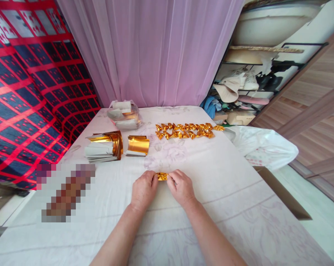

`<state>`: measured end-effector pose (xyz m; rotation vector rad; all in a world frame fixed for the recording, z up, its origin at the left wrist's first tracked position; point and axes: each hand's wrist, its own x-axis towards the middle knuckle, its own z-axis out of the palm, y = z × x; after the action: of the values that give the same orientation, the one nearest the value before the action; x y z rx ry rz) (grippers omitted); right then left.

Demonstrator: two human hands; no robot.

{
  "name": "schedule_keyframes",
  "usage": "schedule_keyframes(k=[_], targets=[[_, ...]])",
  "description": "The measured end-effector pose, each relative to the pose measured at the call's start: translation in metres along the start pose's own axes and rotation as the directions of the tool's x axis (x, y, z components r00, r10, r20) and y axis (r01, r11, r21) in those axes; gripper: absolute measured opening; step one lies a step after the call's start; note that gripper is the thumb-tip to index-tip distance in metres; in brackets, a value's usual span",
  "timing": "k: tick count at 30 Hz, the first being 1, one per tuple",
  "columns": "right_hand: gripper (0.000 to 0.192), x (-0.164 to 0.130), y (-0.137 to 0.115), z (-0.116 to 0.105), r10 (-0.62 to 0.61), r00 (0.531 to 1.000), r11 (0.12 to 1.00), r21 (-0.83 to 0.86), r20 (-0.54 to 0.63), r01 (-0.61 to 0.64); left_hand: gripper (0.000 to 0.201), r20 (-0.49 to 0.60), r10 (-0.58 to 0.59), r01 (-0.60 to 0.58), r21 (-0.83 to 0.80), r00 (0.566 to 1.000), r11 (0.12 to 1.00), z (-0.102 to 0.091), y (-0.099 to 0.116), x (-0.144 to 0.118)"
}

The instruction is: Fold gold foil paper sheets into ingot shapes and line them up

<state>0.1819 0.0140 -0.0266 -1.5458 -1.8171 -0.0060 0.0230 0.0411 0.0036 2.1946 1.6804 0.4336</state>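
Low over the cloth-covered table (211, 199), a small piece of crinkled gold foil (162, 176) is stretched between my two hands. My left hand (145, 187) pinches its left end, and my right hand (180, 186) pinches the right end. Both sets of fingers are closed, and the fingertips hide the foil's ends. Further back lie rows of twisted gold foil pieces (183, 131). Left of these sits a short stack of gold foil sheets (138, 145), beside a larger fanned stack of sheets (103, 147) with white backs.
A clear plastic bag (124, 115) with more sheets stands at the back left. A white plastic bag (263, 146) hangs by the table's right edge, above a cardboard piece (283, 192). A purple curtain (153, 51) closes the back. A blurred patch (68, 194) covers something at left.
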Motion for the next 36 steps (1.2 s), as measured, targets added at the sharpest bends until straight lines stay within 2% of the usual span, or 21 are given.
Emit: schedule_keyframes(k=[3,8,13,21,25,32,36], targets=[[0.029,-0.0005,-0.0005,-0.0003,-0.026,1.0,0.999,0.027,0.013,0.026,0.02,0.002,-0.011,0.011,0.025,1.0,1.0,-0.001,-0.0001,-0.0002],[0.028,-0.0005,0.002,-0.0002,0.028,1.0,0.998,0.051,-0.013,-0.027,0.02,0.01,0.06,-0.059,-0.026,0.998,0.998,0.0002,-0.0002,-0.0002],[0.027,-0.0002,0.0,-0.0021,0.017,1.0,0.997,0.073,0.019,-0.018,0.019,-0.011,-0.003,0.003,0.012,1.0,1.0,-0.0009,-0.002,0.0009],[0.02,-0.0019,-0.0015,-0.0071,0.062,0.997,0.997,0.038,0.04,-0.063,0.022,-0.002,-0.017,0.017,0.106,1.0,0.994,-0.0044,-0.0013,0.0003],[0.026,-0.0021,-0.0004,-0.0074,0.034,0.998,0.999,-0.018,0.046,-0.033,0.02,-0.014,-0.007,0.008,0.066,1.0,0.998,-0.0056,-0.0008,-0.0008],[0.026,-0.0019,0.0029,-0.0058,0.055,0.998,0.997,-0.051,-0.03,-0.056,0.017,-0.068,-0.013,0.01,-0.041,0.998,0.999,-0.0041,-0.0039,-0.0012],[0.025,-0.0014,0.0008,-0.0069,0.034,0.999,0.997,-0.067,-0.005,-0.034,0.017,-0.079,-0.026,0.021,-0.064,0.997,0.998,-0.0005,-0.0091,0.001]])
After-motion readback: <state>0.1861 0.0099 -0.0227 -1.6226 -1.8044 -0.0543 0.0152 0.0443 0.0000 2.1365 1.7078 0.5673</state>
